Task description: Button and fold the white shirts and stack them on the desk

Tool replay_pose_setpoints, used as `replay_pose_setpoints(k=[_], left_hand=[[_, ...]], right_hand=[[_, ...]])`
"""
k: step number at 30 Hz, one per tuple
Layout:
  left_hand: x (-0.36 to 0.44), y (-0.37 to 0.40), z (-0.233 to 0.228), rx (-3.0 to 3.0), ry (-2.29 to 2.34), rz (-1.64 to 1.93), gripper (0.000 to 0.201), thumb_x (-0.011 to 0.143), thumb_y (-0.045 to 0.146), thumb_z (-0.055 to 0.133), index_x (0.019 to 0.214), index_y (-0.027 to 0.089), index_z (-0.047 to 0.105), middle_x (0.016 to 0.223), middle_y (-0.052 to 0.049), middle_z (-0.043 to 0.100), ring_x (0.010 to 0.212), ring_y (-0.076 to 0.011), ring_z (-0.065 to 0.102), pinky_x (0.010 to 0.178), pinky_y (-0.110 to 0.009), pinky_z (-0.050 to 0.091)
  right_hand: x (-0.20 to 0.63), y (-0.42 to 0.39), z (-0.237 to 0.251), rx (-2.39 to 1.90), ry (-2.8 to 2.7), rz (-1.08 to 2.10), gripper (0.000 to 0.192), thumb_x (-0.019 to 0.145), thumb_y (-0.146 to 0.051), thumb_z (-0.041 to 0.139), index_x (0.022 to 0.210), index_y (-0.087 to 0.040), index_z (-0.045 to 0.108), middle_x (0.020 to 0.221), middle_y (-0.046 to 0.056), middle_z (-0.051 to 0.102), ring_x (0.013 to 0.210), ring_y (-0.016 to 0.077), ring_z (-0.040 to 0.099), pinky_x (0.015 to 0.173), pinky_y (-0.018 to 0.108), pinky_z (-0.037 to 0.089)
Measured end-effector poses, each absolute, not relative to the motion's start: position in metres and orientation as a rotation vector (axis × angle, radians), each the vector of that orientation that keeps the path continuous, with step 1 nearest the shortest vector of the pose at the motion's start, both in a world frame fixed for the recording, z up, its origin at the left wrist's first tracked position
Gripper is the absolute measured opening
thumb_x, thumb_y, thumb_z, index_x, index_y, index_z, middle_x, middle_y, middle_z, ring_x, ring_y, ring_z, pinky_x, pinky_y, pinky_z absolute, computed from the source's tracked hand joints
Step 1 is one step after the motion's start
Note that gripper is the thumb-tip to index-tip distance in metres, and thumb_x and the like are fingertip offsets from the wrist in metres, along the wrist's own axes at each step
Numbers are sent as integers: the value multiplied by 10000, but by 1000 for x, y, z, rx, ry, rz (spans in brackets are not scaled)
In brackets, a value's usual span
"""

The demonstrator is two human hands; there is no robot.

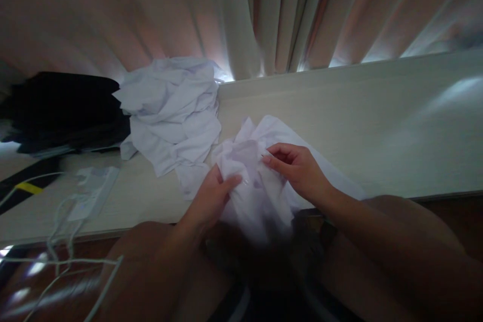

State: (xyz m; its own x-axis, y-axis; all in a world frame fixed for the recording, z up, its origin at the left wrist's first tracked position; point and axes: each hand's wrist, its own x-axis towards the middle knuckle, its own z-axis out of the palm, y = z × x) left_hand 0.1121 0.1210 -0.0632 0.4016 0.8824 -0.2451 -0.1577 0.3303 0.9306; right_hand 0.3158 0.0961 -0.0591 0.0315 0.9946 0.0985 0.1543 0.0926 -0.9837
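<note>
Overhead, pale curtains (241,10) hang in long folds across the whole far side, with light leaking under their hem. Below them a light counter (377,126) runs from left to right, its near edge crossing the view just above the person's knees. On the far left of it sits a dark heap (60,110) of what looks like black fabric, too dim to tell apart further. Just right of that heap, and touching it, lies a white pile (173,115) of crumpled cloth that reaches back to the curtains. Nearer and in the middle, a white garment (264,196) lies bunched on the counter and spills over its near edge toward the lap; its left side is just beside the pile, and whether the two touch cannot be told. At the near left a white power strip (92,191) rests on the counter, and white cables (64,256) trail from it down past the edge. The left hand (211,196) is closed on a fold of the garment, thumb on top, fingers hidden beneath. The right hand (298,168) is curled, pinching the fabric between thumb and fingertips just right of the left hand.
</note>
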Motion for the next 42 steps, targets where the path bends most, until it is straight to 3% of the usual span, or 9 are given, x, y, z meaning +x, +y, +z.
replay_pose_setpoints(k=[6, 13, 21, 33, 42], left_hand=[[117, 111, -61, 968, 1008, 879, 451, 746, 360, 780, 1132, 179, 637, 1113, -117, 730, 961, -267, 695, 705, -300, 557], [116, 96, -75, 929, 922, 806, 687, 649, 197, 836, 1281, 197, 568, 1229, -126, 693, 1096, -309, 666, 827, -362, 567], [119, 96, -86, 1005, 1049, 803, 629, 656, 253, 842, 1236, 185, 608, 1142, -110, 728, 1007, -291, 693, 813, -370, 564], [120, 95, -82, 1117, 1134, 820, 487, 667, 311, 840, 1104, 185, 666, 1082, -84, 748, 1006, -299, 692, 797, -356, 566], [120, 94, -81, 1081, 1044, 826, 536, 647, 301, 851, 1131, 193, 650, 1107, -84, 744, 1001, -297, 694, 821, -372, 571]], right_hand=[[303, 69, -56, -1468, -1403, 924, 197, 851, -407, 675, 871, -223, 741, 825, 29, 726, 736, 191, 645, 647, 307, 504], [283, 40, -88, -1539, -1264, 776, 149, 809, -381, 718, 850, -239, 703, 782, 24, 712, 681, 191, 636, 606, 314, 500], [284, 40, -92, -1584, -1411, 577, 70, 810, -310, 691, 806, -241, 676, 669, -1, 656, 582, 157, 569, 527, 287, 430], [285, 39, -94, -1556, -1378, 680, 87, 816, -317, 687, 856, -244, 712, 752, 19, 714, 648, 179, 632, 551, 295, 473], [287, 37, -93, -1558, -1428, 565, 92, 815, -313, 691, 853, -246, 740, 714, 13, 717, 590, 165, 623, 539, 291, 480]])
